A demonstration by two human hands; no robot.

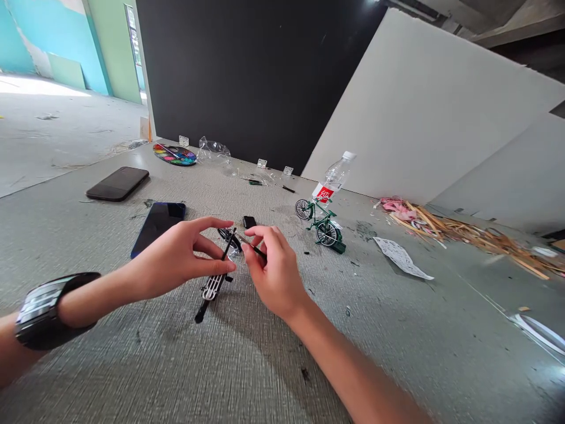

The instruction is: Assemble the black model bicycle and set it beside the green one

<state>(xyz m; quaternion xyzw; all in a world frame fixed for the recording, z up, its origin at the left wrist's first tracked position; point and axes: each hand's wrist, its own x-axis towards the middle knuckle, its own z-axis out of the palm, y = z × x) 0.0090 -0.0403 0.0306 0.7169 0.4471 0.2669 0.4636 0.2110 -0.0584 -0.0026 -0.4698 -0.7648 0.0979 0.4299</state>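
- Mid-view, a small black model bicycle with a pale slatted rack [212, 287] is between the person's two hands, just above or on the grey, textured work surface [168, 377]; which of the two is hard to tell.
- The left hand [183, 256] grips it lightly, thumb and forefinger spread along a thin black bar. With so few points of contact, the model could twist or slip if pushed from the side.
- The right hand [276, 271] pinches a slim, dark, stick-like piece [259, 251], its tip close to the model's far end. Too firm a push might bend or snap the thin parts there; a slip could poke the left fingertips.
- Beyond the fingers lies a small, glossy black block [249, 222], near enough to be knocked by a knuckle.
- A tiny black fragment [306, 253] lies right of the hands. Any similar piece dropped would be easy to lose among the dark specks.
- Further right, a green model bicycle [324, 222] stands just before a clear plastic bottle with a red-and-white label [336, 176]; a careless right-arm sweep might topple either.
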